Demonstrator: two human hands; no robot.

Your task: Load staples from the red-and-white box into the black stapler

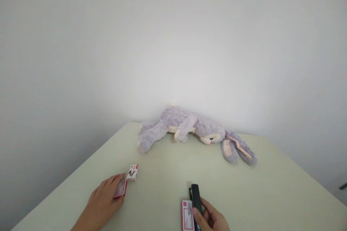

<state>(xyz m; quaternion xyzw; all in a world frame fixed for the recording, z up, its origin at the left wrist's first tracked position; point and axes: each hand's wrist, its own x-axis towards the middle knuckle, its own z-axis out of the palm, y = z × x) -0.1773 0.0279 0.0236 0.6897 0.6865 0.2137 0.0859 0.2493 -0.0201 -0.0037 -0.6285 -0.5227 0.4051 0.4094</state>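
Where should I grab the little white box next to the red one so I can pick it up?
Pinch the little white box across its two long sides, coming from above. It lies flat on the table, apart from the stuffed bunny, so the top is free. The left hand already rests beside it on the red box, probably the handiest; the right hand holds the black stapler.

A plain white wall [173, 36] is seen filling most of the view, brightest at its middle and shaded toward the left side. A pale, cream-green table [271, 187] is set against it (its far edge meets the wall). A small dark fitting [343, 186] is glimpsed at the right edge.
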